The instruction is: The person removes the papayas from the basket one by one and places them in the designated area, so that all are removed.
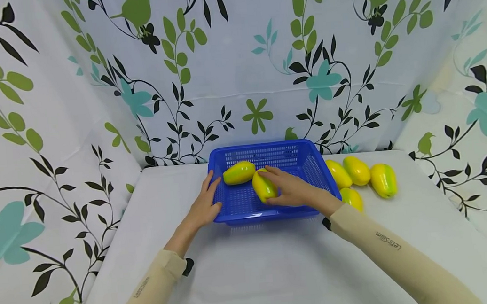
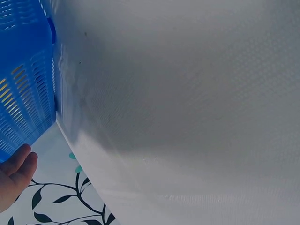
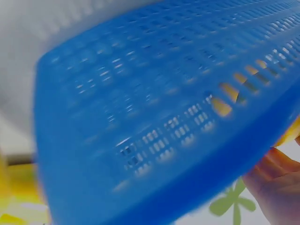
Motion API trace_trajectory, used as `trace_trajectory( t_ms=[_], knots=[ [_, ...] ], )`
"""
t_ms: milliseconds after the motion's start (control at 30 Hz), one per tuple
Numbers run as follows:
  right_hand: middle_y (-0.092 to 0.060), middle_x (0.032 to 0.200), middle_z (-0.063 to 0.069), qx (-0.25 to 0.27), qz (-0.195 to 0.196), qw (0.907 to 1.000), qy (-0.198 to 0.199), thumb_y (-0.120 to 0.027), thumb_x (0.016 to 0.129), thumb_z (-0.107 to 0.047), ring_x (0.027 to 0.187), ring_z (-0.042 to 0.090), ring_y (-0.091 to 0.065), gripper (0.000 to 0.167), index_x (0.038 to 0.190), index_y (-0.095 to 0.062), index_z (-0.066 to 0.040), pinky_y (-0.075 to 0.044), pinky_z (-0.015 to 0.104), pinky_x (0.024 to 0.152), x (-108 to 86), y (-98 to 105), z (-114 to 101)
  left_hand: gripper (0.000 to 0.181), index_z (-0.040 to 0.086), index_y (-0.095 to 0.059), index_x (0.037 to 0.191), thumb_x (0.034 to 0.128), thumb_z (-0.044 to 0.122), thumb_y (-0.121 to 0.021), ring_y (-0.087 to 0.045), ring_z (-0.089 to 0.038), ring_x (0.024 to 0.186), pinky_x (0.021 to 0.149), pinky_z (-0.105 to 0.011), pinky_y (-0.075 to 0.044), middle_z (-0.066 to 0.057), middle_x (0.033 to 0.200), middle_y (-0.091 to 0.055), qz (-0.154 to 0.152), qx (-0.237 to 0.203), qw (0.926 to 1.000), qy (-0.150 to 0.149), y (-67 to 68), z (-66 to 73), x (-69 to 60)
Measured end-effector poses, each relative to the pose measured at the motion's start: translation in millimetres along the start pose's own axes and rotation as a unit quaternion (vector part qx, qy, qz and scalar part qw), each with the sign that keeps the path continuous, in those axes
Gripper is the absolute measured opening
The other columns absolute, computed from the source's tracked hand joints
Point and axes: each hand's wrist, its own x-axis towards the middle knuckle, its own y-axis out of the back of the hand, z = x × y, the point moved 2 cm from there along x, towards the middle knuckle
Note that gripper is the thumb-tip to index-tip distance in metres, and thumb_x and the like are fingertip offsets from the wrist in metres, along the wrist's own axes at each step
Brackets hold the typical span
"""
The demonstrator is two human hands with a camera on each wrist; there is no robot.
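A blue plastic basket [image 1: 238,204] with slotted walls stands on the table. Inside it, toward the left, lies one yellow-green mango [image 1: 239,173]. My right hand [image 1: 290,190] reaches over the basket and grips a second mango [image 1: 262,189], thumb on the near side and fingers on the far side. At the basket's left rim rests my left hand [image 1: 205,205], its fingers extended along the outside. The left wrist view shows those fingers [image 2: 21,164] loosely straight beside the basket wall. In the right wrist view the basket's side [image 3: 140,117] hides most of the held mango.
Several more mangoes [image 1: 383,181] lie on the white table [image 1: 251,269] just right of the basket, some partly hidden by its rim and my right forearm. A leaf-patterned curtain [image 1: 238,77] hangs behind the table and along both sides.
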Motion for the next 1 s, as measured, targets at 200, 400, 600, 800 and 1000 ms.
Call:
trace_trajectory(
  t_ms=[200, 400, 600, 800, 1000],
  knots=[
    [-0.024, 0.160, 0.019, 0.005, 0.022, 0.9997, -0.003, -0.073, 0.088, -0.034, 0.141, 0.041, -0.034, 0.080, 0.154, -0.034, -0.012, -0.036, 0.059, 0.107, -22.4, 12.8, 9.4, 0.075, -0.003, -0.026, 0.153, 0.0823, 0.008, -0.049, -0.015, -0.043, 0.147, 0.110, -0.064, -0.025, -0.017, 0.164, 0.003, 0.003, -0.007, 1.0000, -0.001, 0.3, -3.6, -3.6],
    [-0.024, 0.160, 0.018, 0.000, 0.041, 0.9991, -0.011, -0.073, 0.088, -0.036, 0.142, 0.041, -0.032, 0.080, 0.154, -0.034, -0.014, -0.035, 0.059, 0.107, -42.6, 29.3, 17.8, 0.075, -0.004, -0.026, 0.153, 0.0823, 0.007, -0.049, -0.015, -0.044, 0.147, 0.111, -0.064, -0.024, -0.018, 0.164, 0.003, 0.007, -0.012, 0.9999, -0.001, 0.0, -6.1, -5.0],
    [-0.022, 0.160, 0.019, -0.012, 0.065, 0.9975, -0.027, -0.073, 0.088, -0.036, 0.140, 0.043, -0.034, 0.081, 0.154, -0.033, -0.012, -0.037, 0.062, 0.104, -69.1, 49.8, 36.9, 0.075, -0.003, -0.025, 0.153, 0.0829, 0.008, -0.048, -0.015, -0.045, 0.147, 0.110, -0.065, -0.024, -0.018, 0.164, 0.004, 0.006, -0.008, 0.9999, -0.002, 2.5, -4.9, -2.5],
    [-0.022, 0.160, 0.021, -0.017, 0.069, 0.9956, -0.061, -0.072, 0.088, -0.039, 0.138, 0.045, -0.035, 0.082, 0.154, -0.033, -0.011, -0.038, 0.064, 0.103, -99.6, 63.1, 58.0, 0.075, -0.001, -0.024, 0.154, 0.0839, 0.008, -0.048, -0.013, -0.043, 0.148, 0.112, -0.063, -0.023, -0.014, 0.165, 0.006, 0.003, -0.007, 0.9999, 0.007, 3.1, -5.3, -0.5],
    [-0.021, 0.159, 0.024, -0.026, 0.089, 0.9908, -0.099, -0.071, 0.088, -0.039, 0.136, 0.049, -0.035, 0.082, 0.153, -0.032, -0.007, -0.038, 0.066, 0.100, -138.6, 70.9, 80.0, 0.075, -0.002, -0.023, 0.154, 0.0844, 0.007, -0.047, -0.013, -0.045, 0.147, 0.111, -0.064, -0.023, -0.016, 0.164, 0.006, -0.005, -0.005, 1.0000, -0.002, -1.4, -4.1, 1.4]
  ],
)
